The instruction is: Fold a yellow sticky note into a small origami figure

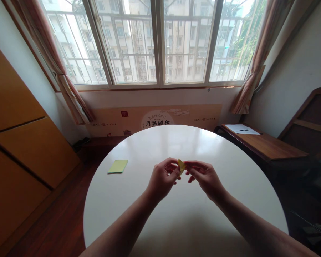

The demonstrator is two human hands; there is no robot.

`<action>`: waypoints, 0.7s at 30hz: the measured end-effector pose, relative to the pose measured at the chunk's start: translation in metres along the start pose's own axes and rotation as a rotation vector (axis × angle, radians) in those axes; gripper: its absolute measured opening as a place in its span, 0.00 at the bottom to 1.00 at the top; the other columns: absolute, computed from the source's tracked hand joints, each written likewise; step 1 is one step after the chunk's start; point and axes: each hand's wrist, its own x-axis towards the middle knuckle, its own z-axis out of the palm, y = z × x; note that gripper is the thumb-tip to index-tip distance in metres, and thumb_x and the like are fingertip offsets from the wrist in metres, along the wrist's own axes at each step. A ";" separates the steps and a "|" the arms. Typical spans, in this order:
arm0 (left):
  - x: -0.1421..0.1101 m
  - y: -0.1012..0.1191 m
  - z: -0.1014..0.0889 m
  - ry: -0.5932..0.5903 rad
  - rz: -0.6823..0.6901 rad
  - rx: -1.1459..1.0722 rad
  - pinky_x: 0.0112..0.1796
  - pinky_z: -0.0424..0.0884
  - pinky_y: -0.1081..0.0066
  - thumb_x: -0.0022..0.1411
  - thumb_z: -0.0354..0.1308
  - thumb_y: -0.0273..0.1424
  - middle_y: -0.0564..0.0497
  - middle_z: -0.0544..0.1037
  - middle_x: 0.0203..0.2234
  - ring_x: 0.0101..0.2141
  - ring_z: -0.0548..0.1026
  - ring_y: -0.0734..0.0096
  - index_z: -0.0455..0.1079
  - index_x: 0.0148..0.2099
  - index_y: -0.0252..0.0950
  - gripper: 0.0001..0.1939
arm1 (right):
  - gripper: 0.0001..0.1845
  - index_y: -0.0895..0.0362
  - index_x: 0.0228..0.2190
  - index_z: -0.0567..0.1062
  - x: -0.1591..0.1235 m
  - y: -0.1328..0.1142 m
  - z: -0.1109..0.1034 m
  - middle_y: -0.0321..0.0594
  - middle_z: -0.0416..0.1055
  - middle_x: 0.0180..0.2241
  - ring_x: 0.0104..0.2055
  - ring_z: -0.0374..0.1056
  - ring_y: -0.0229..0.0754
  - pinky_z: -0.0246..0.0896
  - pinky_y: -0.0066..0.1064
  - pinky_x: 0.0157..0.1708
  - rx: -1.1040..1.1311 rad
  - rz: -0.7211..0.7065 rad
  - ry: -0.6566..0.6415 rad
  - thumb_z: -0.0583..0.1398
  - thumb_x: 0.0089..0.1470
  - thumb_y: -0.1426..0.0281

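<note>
A small piece of folded yellow paper is held above the middle of the round white table. My left hand pinches it between thumb and fingers from the left. From the other side, the thumb and fingertips of my right hand close on its right edge. The paper comes to a point at the top, and its lower part is partly hidden by my left thumb. On the table to the left lies a pad of yellow-green sticky notes with a bluish layer beneath.
The round white table spreads under both arms. To the right stands a wooden side table with white paper and a pen on it. Wooden cabinets line the left, and a printed box sits below the window.
</note>
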 end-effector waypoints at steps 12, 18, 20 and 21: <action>0.000 0.000 0.000 -0.035 -0.024 -0.049 0.20 0.73 0.75 0.60 0.58 0.31 0.49 0.78 0.26 0.27 0.78 0.68 0.71 0.39 0.33 0.07 | 0.10 0.53 0.37 0.83 -0.001 -0.002 -0.001 0.42 0.78 0.33 0.32 0.71 0.45 0.70 0.34 0.23 0.014 -0.044 -0.044 0.67 0.52 0.63; 0.001 -0.003 0.000 0.001 0.014 0.015 0.21 0.73 0.76 0.57 0.59 0.26 0.52 0.76 0.24 0.24 0.77 0.70 0.72 0.38 0.34 0.05 | 0.11 0.54 0.36 0.83 0.000 0.001 0.001 0.42 0.78 0.31 0.30 0.70 0.43 0.70 0.33 0.22 0.020 -0.033 -0.064 0.67 0.51 0.63; 0.000 -0.003 0.000 0.021 0.066 0.068 0.22 0.73 0.75 0.56 0.58 0.25 0.53 0.76 0.23 0.23 0.76 0.72 0.72 0.37 0.34 0.05 | 0.12 0.54 0.37 0.83 0.000 0.000 0.002 0.42 0.78 0.30 0.29 0.70 0.43 0.70 0.32 0.22 0.034 -0.021 -0.062 0.68 0.50 0.63; 0.000 -0.003 0.000 0.030 0.089 0.087 0.23 0.74 0.75 0.57 0.58 0.25 0.53 0.76 0.23 0.23 0.76 0.72 0.73 0.37 0.34 0.04 | 0.12 0.54 0.38 0.82 0.000 0.000 0.002 0.41 0.78 0.29 0.29 0.70 0.43 0.70 0.32 0.22 0.044 -0.012 -0.059 0.68 0.50 0.63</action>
